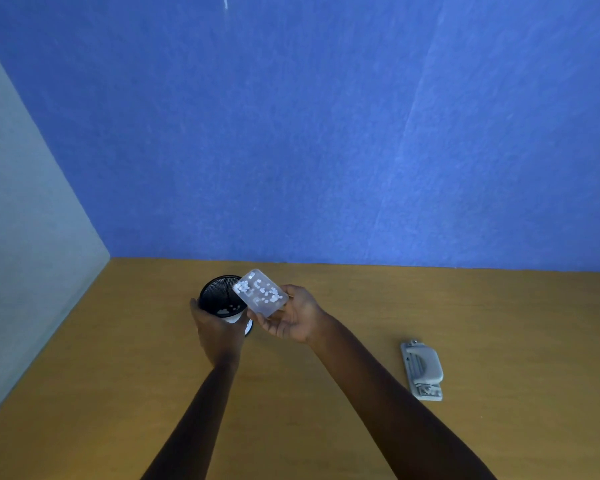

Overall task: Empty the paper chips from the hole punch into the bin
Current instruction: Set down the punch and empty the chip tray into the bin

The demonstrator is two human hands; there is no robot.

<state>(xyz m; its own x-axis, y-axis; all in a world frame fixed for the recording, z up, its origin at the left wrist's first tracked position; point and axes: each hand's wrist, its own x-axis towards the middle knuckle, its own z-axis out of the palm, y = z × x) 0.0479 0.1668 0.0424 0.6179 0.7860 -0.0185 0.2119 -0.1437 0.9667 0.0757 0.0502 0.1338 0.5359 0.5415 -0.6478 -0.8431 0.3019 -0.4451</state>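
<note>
Forearms came in from the near edge, both bare, reaching out over a wooden table [326, 427] with a warm yellowish-brown grain, pretty matte. Off to the right sat the hole punch [422, 370] by itself, grey, chunky rounded lever on a flat rectangular base, lying well apart from everything else, nobody touching it.

Further out, the left hand [217, 330] was wrapped around the near side of the bin [219, 296], a small round black wire-mesh cup, fingers curled snug on its wall. You could see a few white paper chips [227, 310] already lying at the bottom of it, and something white showed at its base, couldn't tell what.

The right hand [293, 317] was holding the chip tray [260, 292], a clear, slightly frosted plastic rectangle with rounded corners, pinched along its near edge between thumb and fingers. It was tilted, with its far corner over the bin's rim. A scatter of little white paper dots clung to the inside of it.

Behind all that, the table ran up against a blue wall [326, 133] with a fuzzy, felt-like texture and a couple of faint diagonal seams or creases. On the left a pale greyish-green panel [21, 220] met it at a corner.
</note>
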